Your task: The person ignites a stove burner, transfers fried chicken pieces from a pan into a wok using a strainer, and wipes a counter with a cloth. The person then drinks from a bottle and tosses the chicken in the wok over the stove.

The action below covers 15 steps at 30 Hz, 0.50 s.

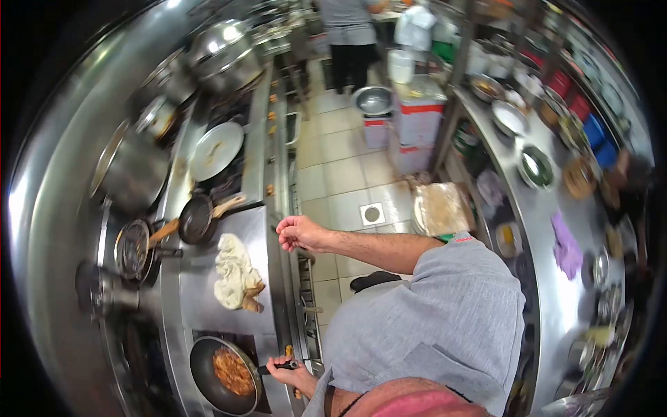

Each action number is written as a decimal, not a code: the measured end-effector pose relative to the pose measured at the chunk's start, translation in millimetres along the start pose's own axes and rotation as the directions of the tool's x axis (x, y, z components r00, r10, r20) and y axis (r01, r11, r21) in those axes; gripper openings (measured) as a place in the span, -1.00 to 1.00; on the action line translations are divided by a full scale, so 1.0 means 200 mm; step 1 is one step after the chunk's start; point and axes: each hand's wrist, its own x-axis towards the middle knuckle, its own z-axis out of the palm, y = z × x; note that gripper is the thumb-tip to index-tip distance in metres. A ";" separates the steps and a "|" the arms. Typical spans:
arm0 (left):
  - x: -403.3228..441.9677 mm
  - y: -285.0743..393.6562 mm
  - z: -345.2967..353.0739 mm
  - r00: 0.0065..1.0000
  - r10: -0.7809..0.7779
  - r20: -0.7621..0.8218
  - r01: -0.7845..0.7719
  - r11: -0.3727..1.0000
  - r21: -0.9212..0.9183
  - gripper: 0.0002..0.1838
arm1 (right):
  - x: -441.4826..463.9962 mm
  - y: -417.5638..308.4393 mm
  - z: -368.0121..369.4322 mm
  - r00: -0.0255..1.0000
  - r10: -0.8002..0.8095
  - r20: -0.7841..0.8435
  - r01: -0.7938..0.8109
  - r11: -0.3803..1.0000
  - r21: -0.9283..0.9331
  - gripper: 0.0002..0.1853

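My left hand is closed around the black handle of a frying pan at the bottom left. Chunky orange-red food lies in the pan, which rests on the stove. My right hand is held out past the counter's front edge, its fingers curled and pressed together; whatever it may hold is too small to make out. Nearest to it, a crumpled cream cloth with a browned end lies on the steel counter.
Two smaller pans, a white oval plate and large steel pots stand farther along the stove. Behind is a shelf counter with bowls and a purple cloth. Another person stands at the aisle's far end, beyond stacked tins.
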 end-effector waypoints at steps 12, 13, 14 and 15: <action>0.21 -0.07 -0.09 0.991 0.128 0.036 -0.124 0.988 -0.088 -0.72 | -1.39 -0.09 -0.65 0.483 -0.474 -0.736 0.455 0.854 -0.252 -0.91; 0.26 -0.04 -0.12 0.994 0.104 0.025 -0.103 0.994 -0.039 -0.72 | -1.50 -0.12 -0.74 0.430 -0.507 -0.747 0.518 0.816 -0.256 -0.86; 0.25 -0.05 -0.10 0.997 0.074 0.025 -0.074 0.997 0.016 -0.71 | -1.76 -0.22 -0.93 0.235 -0.566 -0.790 0.501 0.767 -0.401 -0.81; 0.22 -0.07 -0.09 0.997 0.068 0.039 -0.069 0.997 0.026 -0.71 | -1.82 -0.21 -0.94 0.219 -0.565 -0.796 0.506 0.763 -0.402 -0.81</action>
